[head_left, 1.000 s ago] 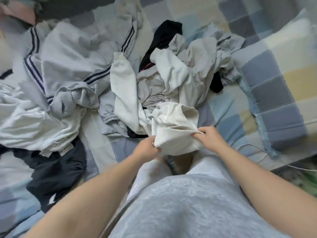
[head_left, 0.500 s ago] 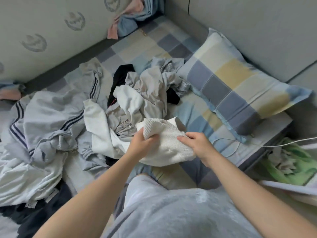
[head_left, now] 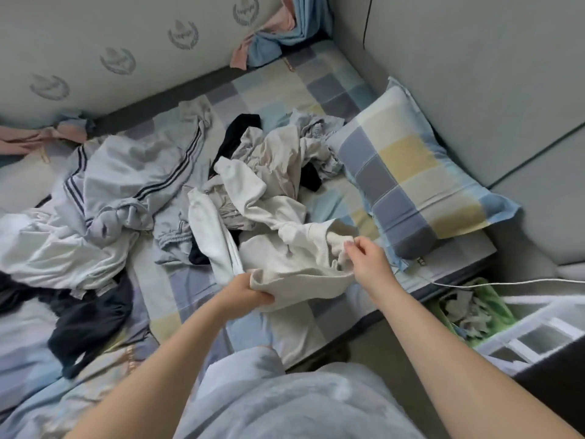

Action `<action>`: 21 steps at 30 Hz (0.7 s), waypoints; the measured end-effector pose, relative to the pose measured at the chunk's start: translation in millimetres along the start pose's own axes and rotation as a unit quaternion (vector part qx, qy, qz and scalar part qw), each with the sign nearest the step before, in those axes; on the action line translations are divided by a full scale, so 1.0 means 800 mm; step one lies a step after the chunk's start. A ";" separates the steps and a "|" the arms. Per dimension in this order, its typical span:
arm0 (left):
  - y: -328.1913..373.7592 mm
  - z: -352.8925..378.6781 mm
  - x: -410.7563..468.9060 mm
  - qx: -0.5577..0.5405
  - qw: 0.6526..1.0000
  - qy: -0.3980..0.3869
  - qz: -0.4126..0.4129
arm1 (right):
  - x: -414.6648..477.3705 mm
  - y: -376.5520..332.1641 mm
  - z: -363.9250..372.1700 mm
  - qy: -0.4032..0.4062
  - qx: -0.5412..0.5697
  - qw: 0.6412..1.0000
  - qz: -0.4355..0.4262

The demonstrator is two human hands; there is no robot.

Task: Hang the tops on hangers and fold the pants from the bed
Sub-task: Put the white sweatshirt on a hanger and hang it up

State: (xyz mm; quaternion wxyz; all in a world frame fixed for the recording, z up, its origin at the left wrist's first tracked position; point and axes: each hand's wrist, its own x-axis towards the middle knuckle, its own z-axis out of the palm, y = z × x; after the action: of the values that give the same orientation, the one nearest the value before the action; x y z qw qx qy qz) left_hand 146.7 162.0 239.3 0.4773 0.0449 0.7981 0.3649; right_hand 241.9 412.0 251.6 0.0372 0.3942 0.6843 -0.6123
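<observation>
Item 1. Cream knit garment (head_left: 294, 267): bunched, at the near edge of the bed (head_left: 285, 87), just below frame centre. One long sleeve or leg runs off toward 11 o'clock into the heap. Whether it is a top or pants cannot be told.

Item 2. Left hand (head_left: 243, 294): at 7 o'clock of the garment, fingers curled round its lower left edge in a full grip.

Item 3. Right hand (head_left: 367, 264): at 3 o'clock of the garment, thumb and fingertips pinching a small fold of its upper right edge.

Item 4. Heap of pale clothes (head_left: 272, 166): at 12 o'clock of the held garment, touching it, with a black piece (head_left: 237, 134) showing at its far side.

Item 5. Grey garment with dark stripes (head_left: 136, 172): at 10 o'clock, spread crumpled.

Item 6. White shirt (head_left: 47, 248): at 9 o'clock, beside the striped one.

Item 7. Dark navy garment (head_left: 91, 315): at 8 o'clock, at the shirt's near edge.

Item 8. Checked pillow (head_left: 408, 172): at 2 o'clock, against the wall.

Item 9. White cable (head_left: 506, 282): at 3 o'clock, running off the bed edge.

Item 10. Green bag (head_left: 484, 307) and white crate (head_left: 538, 331): at 4 o'clock, on the floor beside the bed.
</observation>
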 end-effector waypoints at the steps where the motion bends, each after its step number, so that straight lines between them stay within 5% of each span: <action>1: -0.003 0.000 -0.007 0.042 0.998 -0.030 -0.023 | -0.003 -0.018 -0.004 0.001 -0.027 0.999 -0.035; 3: -0.005 -0.001 -0.015 0.093 0.993 -0.061 -0.051 | -0.011 -0.053 -0.005 -0.005 -0.065 0.993 -0.098; 6: 0.002 -0.011 -0.025 0.000 0.998 -0.055 -0.026 | -0.026 -0.095 0.012 -0.031 -0.043 0.984 -0.168; 14: 0.023 -0.100 -0.085 -0.049 0.960 0.169 0.219 | -0.115 -0.158 0.119 -0.116 0.001 0.970 -0.212; 21: -0.001 -0.136 -0.132 -0.018 0.949 0.135 0.285 | -0.191 -0.205 0.163 -0.191 -0.001 0.943 -0.274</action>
State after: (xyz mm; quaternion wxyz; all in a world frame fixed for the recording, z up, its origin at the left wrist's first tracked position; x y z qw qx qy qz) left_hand 117.3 58.4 346.4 0.2418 0.2120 0.8027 0.5023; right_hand 194.8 233.5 433.4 -0.0019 0.0674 0.7462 -0.6623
